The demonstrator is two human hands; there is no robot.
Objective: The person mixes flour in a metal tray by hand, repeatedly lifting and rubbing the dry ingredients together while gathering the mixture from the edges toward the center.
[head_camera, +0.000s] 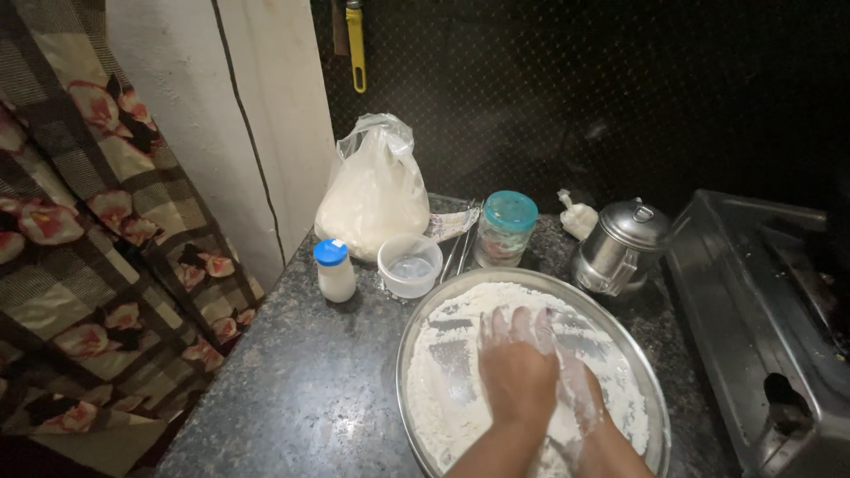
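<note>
Speckled dark granite counter (pixel 310 389) carried a wide round steel tray (pixel 425 319) of white flour (pixel 443 416). Left hand (pixel 516 372), fingers spread flat, lay over right hand (pixel 580 398); flour directly beneath both.

Dark granite counter (pixel 301 389), white wall (pixel 190 97), floral curtain (pixel 80 230).

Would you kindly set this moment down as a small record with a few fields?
surface: dark speckled stone counter
left hand: flat, palm down, on the flour in the round metal tray
right hand: floured, in the same flour, partly under the left
behind tray: clear plastic cup, teal-lidded jar, metal tongs
left of tray: small white bottle with blue cap, plastic bag of flour
right of tray: lidded steel pot, stove
</note>
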